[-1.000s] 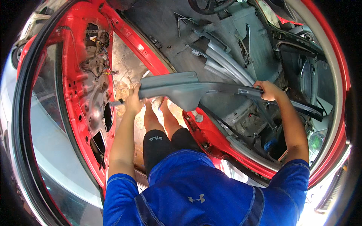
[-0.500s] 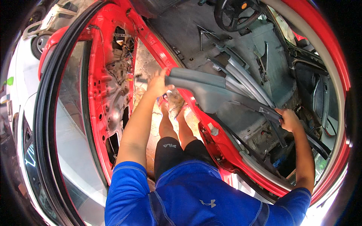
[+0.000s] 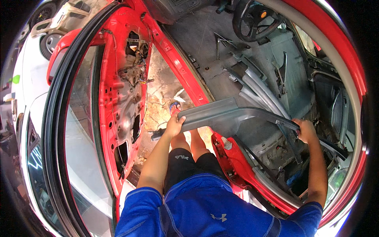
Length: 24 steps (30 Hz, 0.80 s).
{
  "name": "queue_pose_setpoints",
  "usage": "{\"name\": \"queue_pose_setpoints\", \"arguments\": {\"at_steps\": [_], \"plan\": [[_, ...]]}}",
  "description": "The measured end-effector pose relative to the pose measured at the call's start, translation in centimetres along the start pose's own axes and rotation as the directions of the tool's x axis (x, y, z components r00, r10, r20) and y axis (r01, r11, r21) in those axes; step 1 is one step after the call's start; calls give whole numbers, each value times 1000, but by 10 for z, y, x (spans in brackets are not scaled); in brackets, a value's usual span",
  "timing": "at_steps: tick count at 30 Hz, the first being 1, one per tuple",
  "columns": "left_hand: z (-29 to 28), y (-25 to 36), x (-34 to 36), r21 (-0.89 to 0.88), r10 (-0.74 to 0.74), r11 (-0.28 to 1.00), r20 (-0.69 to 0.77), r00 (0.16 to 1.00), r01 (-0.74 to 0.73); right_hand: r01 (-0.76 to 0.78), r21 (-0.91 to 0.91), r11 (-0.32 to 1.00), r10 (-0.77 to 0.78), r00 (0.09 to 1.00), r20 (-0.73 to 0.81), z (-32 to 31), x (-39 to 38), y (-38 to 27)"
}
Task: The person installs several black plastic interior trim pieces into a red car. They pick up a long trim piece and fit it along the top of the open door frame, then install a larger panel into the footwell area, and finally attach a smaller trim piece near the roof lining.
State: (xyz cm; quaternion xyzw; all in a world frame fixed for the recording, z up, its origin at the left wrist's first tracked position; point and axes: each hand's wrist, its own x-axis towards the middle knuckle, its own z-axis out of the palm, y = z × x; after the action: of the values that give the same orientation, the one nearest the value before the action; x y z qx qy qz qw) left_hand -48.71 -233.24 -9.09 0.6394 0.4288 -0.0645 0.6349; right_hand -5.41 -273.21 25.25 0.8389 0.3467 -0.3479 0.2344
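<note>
A long grey plastic car trim panel (image 3: 213, 112), wide at the left and curving into a narrow strip at the right, spans the doorway of a red car. My left hand (image 3: 174, 124) is closed round its wide end, outside the sill, where a short stub pokes out past the fingers. My right hand (image 3: 306, 131) grips the narrow part inside the car. The strip runs on beyond that hand toward the rear of the opening. Loose grey trim strips (image 3: 265, 93) lie on the bare car floor (image 3: 197, 43) just beyond the panel.
The open red door (image 3: 112, 91) stands at my left, its inner skin stripped and wires showing. A red sill (image 3: 179, 71) edges the doorway. Farther in are a steering wheel (image 3: 256, 19) and metal brackets (image 3: 223, 42). A white car (image 3: 33, 71) is at the far left.
My left hand has drawn the wide end of the trim panel nearer to me and turned it, so its shape shows differently. My right hand keeps its grip, little moved. The view has shifted slightly.
</note>
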Motion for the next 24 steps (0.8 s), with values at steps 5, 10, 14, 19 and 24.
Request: {"name": "queue_pose_setpoints", "arguments": {"at_steps": [5,10,14,19,24], "plan": [[-31,17,-64,148,-238,955,-135,962,257,-45,35,998,50,989,-142,25,37,-6],[-56,2,-124,150,-292,924,-316,903,352,-21,-45,999,5,941,-339,18,81,-33],[-76,-48,-171,46,-365,906,-415,833,420,-26,-97,995,-23,883,-470,4,109,-53],[-80,-60,-228,-169,-510,847,-524,683,503,-20,-88,996,-32,830,-557,-32,115,-88],[-75,-58,-248,-151,-398,909,-595,698,389,-17,-61,998,-32,696,-717,-32,110,-89]]}}
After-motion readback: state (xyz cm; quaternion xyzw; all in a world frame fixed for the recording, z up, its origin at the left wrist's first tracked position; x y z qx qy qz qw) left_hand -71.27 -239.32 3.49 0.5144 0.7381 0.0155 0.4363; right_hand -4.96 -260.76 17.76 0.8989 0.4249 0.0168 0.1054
